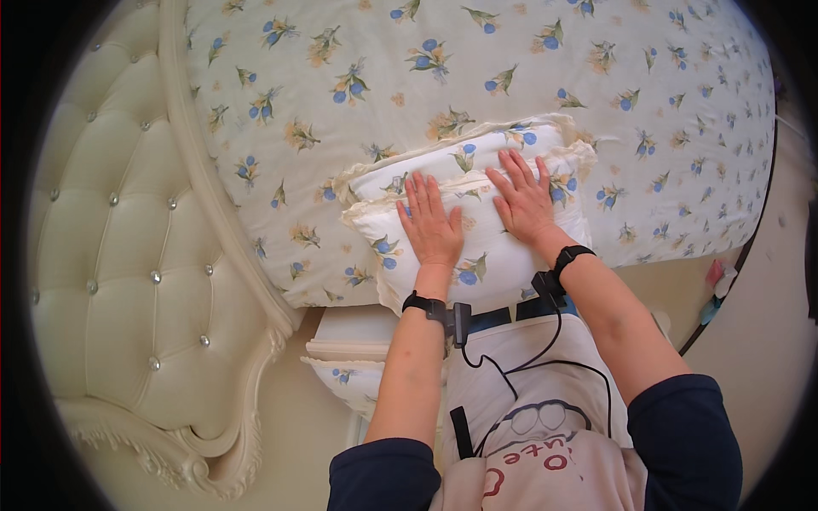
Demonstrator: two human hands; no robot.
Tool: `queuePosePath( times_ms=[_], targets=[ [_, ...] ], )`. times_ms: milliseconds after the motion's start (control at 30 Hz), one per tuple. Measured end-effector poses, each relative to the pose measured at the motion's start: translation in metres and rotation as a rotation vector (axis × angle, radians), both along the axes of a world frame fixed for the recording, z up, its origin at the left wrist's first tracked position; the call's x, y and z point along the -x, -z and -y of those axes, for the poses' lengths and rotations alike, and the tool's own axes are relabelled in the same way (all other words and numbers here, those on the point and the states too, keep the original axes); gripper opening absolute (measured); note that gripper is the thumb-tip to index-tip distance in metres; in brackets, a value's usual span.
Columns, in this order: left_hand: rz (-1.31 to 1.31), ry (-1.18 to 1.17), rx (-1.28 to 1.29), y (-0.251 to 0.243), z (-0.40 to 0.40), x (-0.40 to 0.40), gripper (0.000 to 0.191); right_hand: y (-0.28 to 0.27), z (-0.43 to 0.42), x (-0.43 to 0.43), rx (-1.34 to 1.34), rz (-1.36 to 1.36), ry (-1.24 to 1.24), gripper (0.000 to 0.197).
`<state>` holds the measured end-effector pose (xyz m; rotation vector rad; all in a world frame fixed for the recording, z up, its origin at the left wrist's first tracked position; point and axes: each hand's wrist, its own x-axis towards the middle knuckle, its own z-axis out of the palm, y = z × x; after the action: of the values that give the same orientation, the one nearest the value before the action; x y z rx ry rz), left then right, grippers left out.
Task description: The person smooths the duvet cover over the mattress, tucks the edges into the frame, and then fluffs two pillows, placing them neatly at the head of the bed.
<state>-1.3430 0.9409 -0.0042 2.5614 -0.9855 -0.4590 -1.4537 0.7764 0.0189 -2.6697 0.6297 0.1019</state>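
A white floral pillow or pillowcase (422, 243) with cream lace edging lies at the near edge of the bed, its lace edge folded over to leave a strip showing beyond. My left hand (432, 220) is spread flat on its left part, fingertips near the fold. Flat on the right part rests my right hand (525, 198), its fingers apart and reaching past the lace line. Neither hand grasps anything; both palms touch the cloth. What lies inside the fold is hidden.
A bed with a matching floral sheet (396, 99) spreads beyond. At left stands a tufted cream headboard (128, 243) with carved trim. White furniture (351, 326) and more floral fabric (348, 377) are below the bed edge. Small pink, white and blue items (716, 287) lie right. Cables (543, 358) hang between my wrists.
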Motion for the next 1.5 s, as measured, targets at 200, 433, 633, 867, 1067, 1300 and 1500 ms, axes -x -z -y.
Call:
queuePosePath(
  times_ms=[200,433,633,867,1067,1300,1500],
  targets=[
    [-0.017,0.041,-0.006,0.015,0.012,-0.023,0.068,0.016,0.012,-0.023,-0.048,-0.016,-0.006,0.041],
    [-0.022,0.043,0.032,0.017,0.014,-0.021,0.065,0.022,0.015,-0.022,-0.064,0.032,0.0,0.036],
    [0.077,0.054,0.082,0.001,0.011,-0.016,0.063,0.007,0.012,-0.01,-0.041,0.139,0.03,0.031],
    [-0.069,0.17,-0.038,-0.028,0.032,-0.051,0.08,-0.05,0.009,0.026,-0.104,0.218,-0.045,0.043],
    [-0.205,0.262,-0.335,-0.029,0.044,-0.078,0.099,-0.114,-0.004,0.042,-0.199,0.103,-0.222,0.059],
    [-0.413,0.367,-0.306,-0.074,0.049,-0.037,0.075,-0.139,-0.041,0.108,-0.324,0.074,-0.299,0.037],
    [-0.321,0.256,-0.028,-0.186,-0.008,-0.017,0.044,-0.232,-0.073,0.142,-0.374,0.053,-0.63,0.018]
  ],
)
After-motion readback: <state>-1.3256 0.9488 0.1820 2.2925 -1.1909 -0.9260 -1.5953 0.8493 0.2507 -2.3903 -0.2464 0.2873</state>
